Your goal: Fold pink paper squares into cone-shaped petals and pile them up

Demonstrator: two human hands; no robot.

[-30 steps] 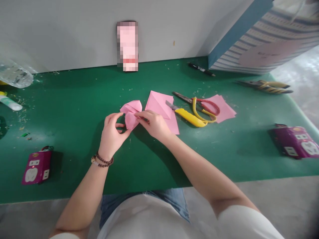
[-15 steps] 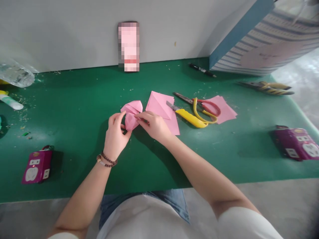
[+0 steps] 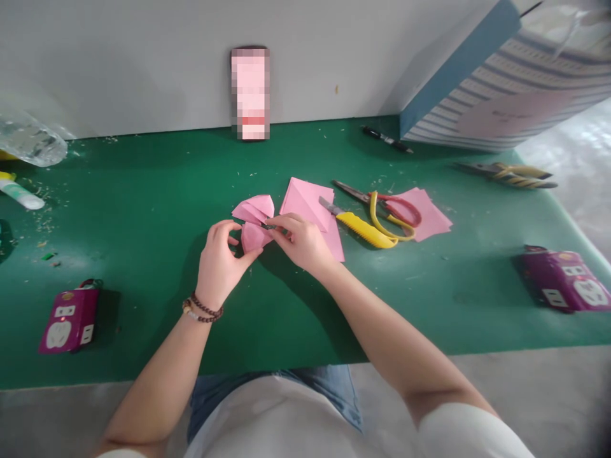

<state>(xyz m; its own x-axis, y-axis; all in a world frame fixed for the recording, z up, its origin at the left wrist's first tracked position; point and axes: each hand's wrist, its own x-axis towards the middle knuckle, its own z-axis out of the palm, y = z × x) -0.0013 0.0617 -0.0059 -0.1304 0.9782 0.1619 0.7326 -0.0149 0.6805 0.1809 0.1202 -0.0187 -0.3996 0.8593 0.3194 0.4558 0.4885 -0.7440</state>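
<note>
Between my hands is a folded pink paper piece [image 3: 254, 236], made of two flaring parts set one above the other. My left hand [image 3: 220, 256] curls round its left and lower side, thumb at the bottom edge. With thumb and forefinger my right hand [image 3: 301, 244] pinches its right side near the middle; part of the paper is hidden behind those fingers. Just beyond the right hand lie folded pink paper sheets [image 3: 308, 202]. A yellow utility knife [image 3: 365, 229] rests with its blade over their edge, and scissors [image 3: 377, 200] with red and yellow handles lie beside it.
More pink sheets [image 3: 432, 219] lie under the scissors. Pliers [image 3: 506, 173], a black pen [image 3: 386, 138] and a striped paper bag [image 3: 506, 95] are at the right. Purple power boxes stand left [image 3: 71, 321] and right [image 3: 568, 280]. A phone [image 3: 251, 95] leans on the wall; a glue stick [image 3: 21, 192] lies left.
The folded paper has turned slightly and its lower part is more spread to the right. My left thumb has slid right along the bottom edge; the right fingers have shifted slightly right.
</note>
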